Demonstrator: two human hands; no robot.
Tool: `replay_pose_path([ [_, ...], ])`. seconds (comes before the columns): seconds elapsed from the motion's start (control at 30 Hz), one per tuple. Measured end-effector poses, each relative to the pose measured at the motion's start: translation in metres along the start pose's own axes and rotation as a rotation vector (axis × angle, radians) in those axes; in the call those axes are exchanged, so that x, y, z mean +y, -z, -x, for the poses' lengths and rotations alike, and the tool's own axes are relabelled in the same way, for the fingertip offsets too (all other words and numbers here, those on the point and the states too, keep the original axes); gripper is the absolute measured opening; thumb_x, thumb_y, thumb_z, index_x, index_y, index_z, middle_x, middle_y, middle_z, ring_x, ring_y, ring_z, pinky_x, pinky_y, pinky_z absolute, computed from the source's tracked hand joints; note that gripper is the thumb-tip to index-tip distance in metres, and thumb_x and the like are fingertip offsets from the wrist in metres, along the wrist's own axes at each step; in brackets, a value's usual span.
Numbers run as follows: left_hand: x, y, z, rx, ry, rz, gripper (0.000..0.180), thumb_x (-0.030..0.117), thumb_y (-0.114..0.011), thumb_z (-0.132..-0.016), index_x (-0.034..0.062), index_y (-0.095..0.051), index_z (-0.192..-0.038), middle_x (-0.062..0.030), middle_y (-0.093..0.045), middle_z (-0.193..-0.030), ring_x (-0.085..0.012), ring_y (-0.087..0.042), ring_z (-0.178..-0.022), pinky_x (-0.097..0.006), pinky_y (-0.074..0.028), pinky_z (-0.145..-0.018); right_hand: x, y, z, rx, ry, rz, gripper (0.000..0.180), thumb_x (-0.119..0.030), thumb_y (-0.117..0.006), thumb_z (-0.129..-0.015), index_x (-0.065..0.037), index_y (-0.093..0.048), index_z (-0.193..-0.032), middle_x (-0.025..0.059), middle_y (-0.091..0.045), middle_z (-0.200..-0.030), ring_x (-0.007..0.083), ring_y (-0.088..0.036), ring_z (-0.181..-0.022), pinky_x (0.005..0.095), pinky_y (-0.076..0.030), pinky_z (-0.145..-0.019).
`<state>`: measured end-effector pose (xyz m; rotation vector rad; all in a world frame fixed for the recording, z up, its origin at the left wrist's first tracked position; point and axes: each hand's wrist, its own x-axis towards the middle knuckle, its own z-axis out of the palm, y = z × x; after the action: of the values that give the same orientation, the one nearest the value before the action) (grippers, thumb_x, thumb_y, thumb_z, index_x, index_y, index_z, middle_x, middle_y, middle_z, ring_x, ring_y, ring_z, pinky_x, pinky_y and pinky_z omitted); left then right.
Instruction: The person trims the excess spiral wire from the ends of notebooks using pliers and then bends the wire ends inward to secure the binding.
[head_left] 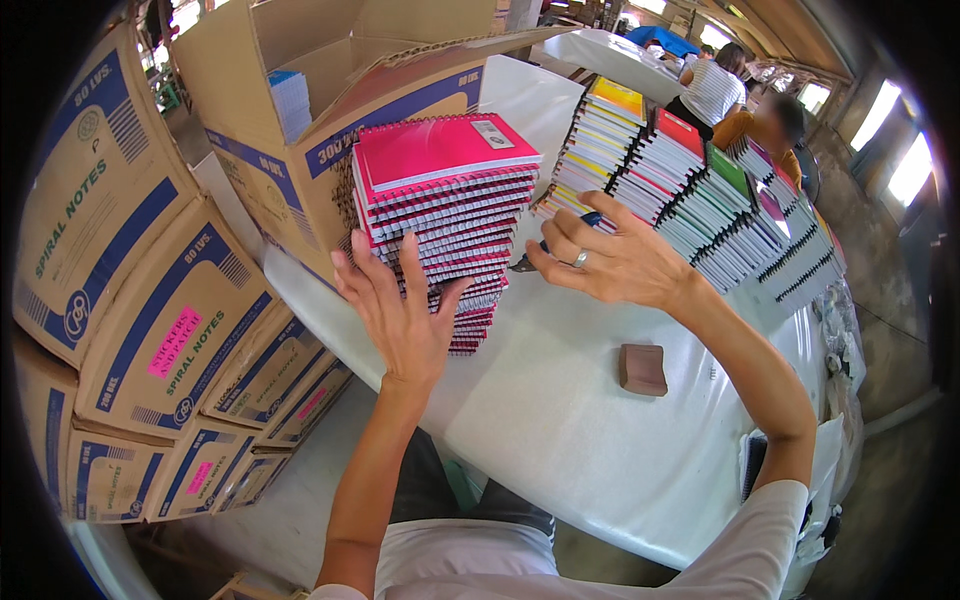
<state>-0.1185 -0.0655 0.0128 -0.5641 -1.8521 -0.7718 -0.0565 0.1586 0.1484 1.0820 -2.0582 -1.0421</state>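
A tall stack of spiral notebooks (pixel 440 150) with pink-red covers stands on the white-covered table (pixel 560 440), its wire bindings facing several ways. My left hand (pixel 400 320) lies against the near side of the stack, fingers spread and thumb out to the right. Just right of the stack, my right hand (pixel 625 255) is closed around a small blue-handled tool (pixel 588 219). The tool's dark metal tip shows below my fingers, close to the notebooks' edges; its exact kind is partly hidden by my hand. A ring is on one finger of that hand.
A brown block (pixel 642 369) sits on the table to the right. Behind the pink stack stands an open carton (pixel 300 190) with notebooks inside. More notebook stacks (pixel 690 170) line the far right. Stacked cartons (pixel 150 270) fill the left. Two people (pixel 715 90) are farther back.
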Motion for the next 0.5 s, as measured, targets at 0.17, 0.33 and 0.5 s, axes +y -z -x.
replay_pose_path([
  [0.17, 0.001, -0.001, 0.0, -0.001, -0.003, 0.0, 0.091, 0.034, -0.084, -0.07, 0.0089, -0.038, -0.145, -0.0299, -0.018, -0.154, -0.0542, -0.014, -0.14, -0.067, -0.019, -0.107, 0.005, -0.016, 0.003, 0.08, 0.092, 0.083, 0.034, -0.018, -0.057, -0.086, -0.016, -0.052, -0.12, -0.0007, -0.052, -0.106, 0.0142, -0.051, -0.111, 0.0321, -0.046, -0.087],
  [0.33, 0.002, 0.001, -0.001, -0.032, -0.022, -0.029, 0.1, 0.032, -0.085, -0.068, 0.0062, -0.031, -0.148, -0.0302, -0.015, -0.155, -0.0542, -0.011, -0.141, -0.066, -0.018, -0.109, 0.007, -0.016, 0.004, 0.105, 0.12, 0.089, 0.036, -0.018, -0.058, -0.084, -0.016, -0.053, -0.12, -0.0003, -0.052, -0.105, 0.0134, -0.053, -0.106, 0.0272, -0.046, -0.075],
  [0.5, 0.002, 0.0, 0.0, -0.027, -0.014, -0.046, 0.1, 0.032, -0.085, -0.068, 0.0062, -0.031, -0.148, -0.0302, -0.016, -0.155, -0.054, -0.012, -0.141, -0.066, -0.018, -0.109, -0.004, 0.0, -0.007, -0.006, 0.004, -0.014, 0.028, -0.017, -0.06, -0.079, -0.01, -0.062, -0.106, 0.0011, -0.057, -0.095, 0.0164, -0.054, -0.096, 0.0281, -0.046, -0.073],
])
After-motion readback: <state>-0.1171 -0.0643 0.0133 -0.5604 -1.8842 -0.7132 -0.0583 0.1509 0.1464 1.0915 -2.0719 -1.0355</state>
